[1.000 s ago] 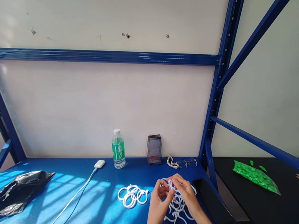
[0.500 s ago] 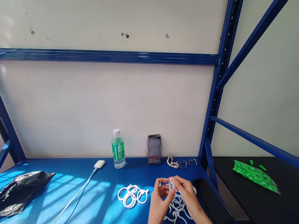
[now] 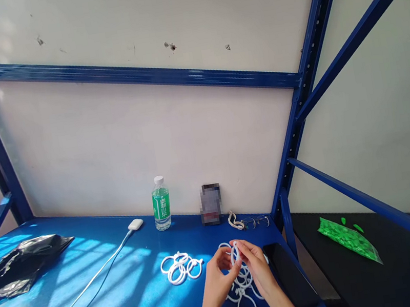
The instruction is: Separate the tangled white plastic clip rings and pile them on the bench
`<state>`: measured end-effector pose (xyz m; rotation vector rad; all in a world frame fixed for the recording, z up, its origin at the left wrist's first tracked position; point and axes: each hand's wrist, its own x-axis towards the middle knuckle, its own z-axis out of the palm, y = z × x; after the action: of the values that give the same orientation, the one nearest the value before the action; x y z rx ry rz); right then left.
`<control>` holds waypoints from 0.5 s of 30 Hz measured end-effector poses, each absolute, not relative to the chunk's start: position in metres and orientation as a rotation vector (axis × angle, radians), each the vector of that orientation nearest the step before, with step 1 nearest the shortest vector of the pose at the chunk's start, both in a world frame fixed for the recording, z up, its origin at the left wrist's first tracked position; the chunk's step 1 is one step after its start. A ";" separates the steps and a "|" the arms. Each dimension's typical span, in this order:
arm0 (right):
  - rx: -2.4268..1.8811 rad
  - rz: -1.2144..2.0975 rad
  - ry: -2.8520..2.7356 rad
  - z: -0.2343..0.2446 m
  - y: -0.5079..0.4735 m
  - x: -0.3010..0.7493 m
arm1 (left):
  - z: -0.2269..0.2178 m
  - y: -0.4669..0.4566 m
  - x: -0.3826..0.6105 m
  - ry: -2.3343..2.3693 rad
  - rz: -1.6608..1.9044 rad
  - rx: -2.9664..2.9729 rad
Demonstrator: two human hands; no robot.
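- Both hands pinch one white ring (image 3: 235, 253) between them: the left hand (image 3: 217, 276) closes thumb and fingers on its left side, the right hand (image 3: 257, 264) on its right, holding it upright just above the tangle of linked rings (image 3: 243, 292) on the blue shelf (image 3: 106, 293), near the front edge.
- To do this well, I would judge it best to grip with the fingertips only, keeping the ring's opening in view, and to let the hanging rings rest on the shelf so their weight does not twist it.
- Thin, smooth, white rings, likely plastic with some spring; the bunch below loops into a loose chain, the lowest loop lying flat.
- Just left lies a separate pile of rings (image 3: 180, 267), overlapping, apart from the hands.
- Farther back: a clear bottle (image 3: 161, 203) with a green label, a white charger (image 3: 136, 224) with its cable trailing left, glasses (image 3: 257, 222) by the wall.
- A crumpled, glossy black bag (image 3: 19, 260) sits far left; a green packet (image 3: 348, 239) lies on the dark neighbouring surface to the right.
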<state>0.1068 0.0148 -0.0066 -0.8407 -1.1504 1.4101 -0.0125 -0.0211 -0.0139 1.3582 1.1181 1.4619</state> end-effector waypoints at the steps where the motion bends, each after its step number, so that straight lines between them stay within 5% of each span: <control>1: -0.836 1.419 -1.138 -0.007 0.015 0.107 | -0.013 -0.021 -0.013 1.115 1.466 1.352; 15: -0.743 1.503 -1.061 -0.008 0.016 0.108 | -0.009 -0.023 -0.016 1.103 1.447 1.389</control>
<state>0.1076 0.0162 -0.0079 -0.7431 -1.0614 1.5028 -0.0158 -0.0234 -0.0091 1.3887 1.1026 1.4466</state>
